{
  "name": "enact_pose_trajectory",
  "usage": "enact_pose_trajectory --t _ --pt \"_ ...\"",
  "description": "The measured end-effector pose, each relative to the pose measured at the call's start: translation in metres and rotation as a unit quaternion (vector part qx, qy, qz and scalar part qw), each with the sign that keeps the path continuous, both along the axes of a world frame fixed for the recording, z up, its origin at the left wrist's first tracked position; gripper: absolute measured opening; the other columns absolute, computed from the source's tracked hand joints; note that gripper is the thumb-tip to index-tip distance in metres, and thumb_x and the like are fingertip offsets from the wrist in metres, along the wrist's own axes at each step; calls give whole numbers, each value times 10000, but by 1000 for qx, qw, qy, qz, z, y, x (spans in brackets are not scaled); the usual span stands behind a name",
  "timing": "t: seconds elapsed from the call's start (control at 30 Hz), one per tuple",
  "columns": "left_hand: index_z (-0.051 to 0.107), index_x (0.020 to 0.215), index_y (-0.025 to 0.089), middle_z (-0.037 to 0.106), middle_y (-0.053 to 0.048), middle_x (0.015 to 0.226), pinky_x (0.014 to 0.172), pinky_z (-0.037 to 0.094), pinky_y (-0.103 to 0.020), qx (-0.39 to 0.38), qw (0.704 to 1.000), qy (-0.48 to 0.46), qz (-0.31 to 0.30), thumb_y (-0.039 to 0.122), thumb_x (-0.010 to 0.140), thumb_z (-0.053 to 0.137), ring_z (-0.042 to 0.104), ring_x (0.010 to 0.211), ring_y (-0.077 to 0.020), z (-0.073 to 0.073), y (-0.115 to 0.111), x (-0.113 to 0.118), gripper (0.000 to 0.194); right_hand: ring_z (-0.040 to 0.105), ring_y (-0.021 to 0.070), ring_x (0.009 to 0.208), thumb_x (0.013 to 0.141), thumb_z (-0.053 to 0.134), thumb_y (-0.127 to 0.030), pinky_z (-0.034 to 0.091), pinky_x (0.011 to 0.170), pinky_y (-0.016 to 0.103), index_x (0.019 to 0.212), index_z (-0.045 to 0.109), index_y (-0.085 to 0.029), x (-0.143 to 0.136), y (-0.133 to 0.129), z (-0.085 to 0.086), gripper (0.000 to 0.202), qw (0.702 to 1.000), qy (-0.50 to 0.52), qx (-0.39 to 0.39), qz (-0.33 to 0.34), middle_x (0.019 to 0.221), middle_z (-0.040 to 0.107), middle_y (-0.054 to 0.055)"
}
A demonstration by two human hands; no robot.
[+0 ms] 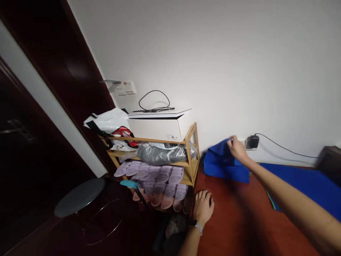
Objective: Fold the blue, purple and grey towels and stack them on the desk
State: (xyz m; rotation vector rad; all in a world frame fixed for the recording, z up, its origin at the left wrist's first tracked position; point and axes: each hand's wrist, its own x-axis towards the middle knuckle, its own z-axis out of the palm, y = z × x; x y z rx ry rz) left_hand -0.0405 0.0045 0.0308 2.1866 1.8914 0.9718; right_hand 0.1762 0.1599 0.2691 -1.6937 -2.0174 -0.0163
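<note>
My right hand [238, 150] reaches toward the wall, its fingers pinched on the top of a piece of blue fabric [222, 165]. The fabric stands partly raised and folded on the reddish-brown tabletop [221, 224]; I cannot tell whether it is a bag or a loose cloth. At the table's left edge my left hand [204, 206], with a watch on its wrist, lies palm down with the fingers stretched out, holding nothing. A second blue sheet [298, 188] with a green edge is spread flat under and beyond my right forearm.
Left of the table stands a wooden rack [190, 161] with rows of lilac and pink slippers [160, 174], a white box [157, 128] and a white bag [112, 122]. A round stool [80, 195] is farther left. A black plug adapter [253, 141] sits in the wall socket.
</note>
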Motion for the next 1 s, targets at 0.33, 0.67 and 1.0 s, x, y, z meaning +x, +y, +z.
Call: enact_pose_trajectory --t 0.33,0.67,1.0 --pt "583 1395 212 645 -159 1388 1120 463 -466 1 871 -476 -118 451 873 758 614 1296 -295 53 -30 75 600 621 197 655 838 617 -402 400 626 286 1010 692 -233 83 -214 215 252 979 -99 106 141 679 665 13" --pt "648 1041 241 740 -18 994 900 524 -335 -109 959 -179 -189 419 951 638 690 946 -219 48 -107 65 200 689 240 1022 960 404 -338 487 893 345 1133 673 -225 206 -289 201 339 981 -39 155 108 1128 748 99" --pt "685 1025 251 731 -84 1052 987 514 -454 28 992 -31 -122 302 1024 468 671 1053 -278 8 -121 46 224 610 196 759 893 392 -413 485 704 304 909 546 -250 287 -313 137 225 994 108 17 2 792 656 19"
